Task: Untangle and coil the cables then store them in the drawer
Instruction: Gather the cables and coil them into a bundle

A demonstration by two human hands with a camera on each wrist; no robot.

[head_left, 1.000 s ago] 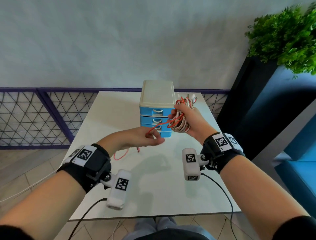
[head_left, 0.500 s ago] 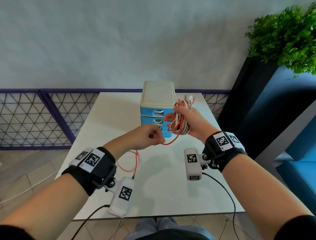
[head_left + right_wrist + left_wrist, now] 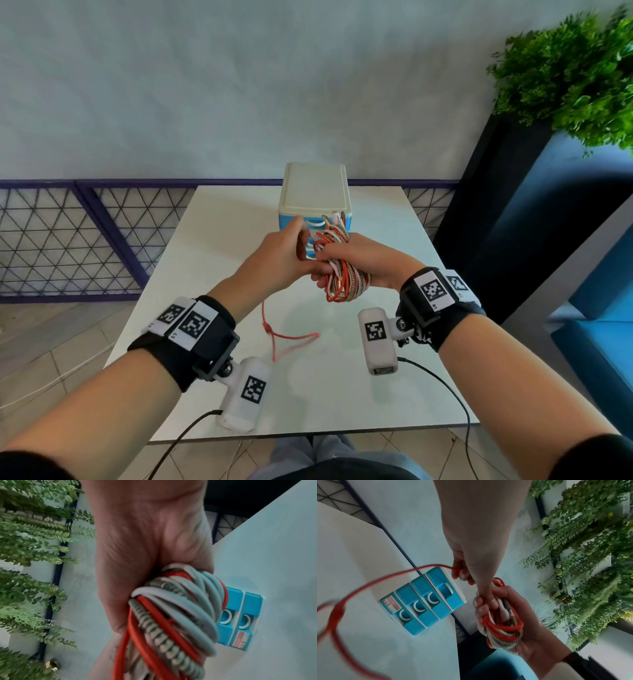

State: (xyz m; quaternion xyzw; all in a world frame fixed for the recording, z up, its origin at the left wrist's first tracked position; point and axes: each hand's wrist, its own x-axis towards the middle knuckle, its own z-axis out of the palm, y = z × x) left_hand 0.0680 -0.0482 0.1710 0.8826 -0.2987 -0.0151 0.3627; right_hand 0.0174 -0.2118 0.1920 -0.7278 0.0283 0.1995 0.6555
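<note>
My right hand (image 3: 373, 263) is clamped round the cable bundle (image 3: 342, 274) just in front of the drawer unit (image 3: 313, 192); my left hand (image 3: 274, 260) pinches the red cable (image 3: 368, 582), tail trailing on the table (image 3: 394, 394) toward me. Light, floppy, springy: grip mid-loop or coils likely pop. Free room on every side of the unit.
</note>
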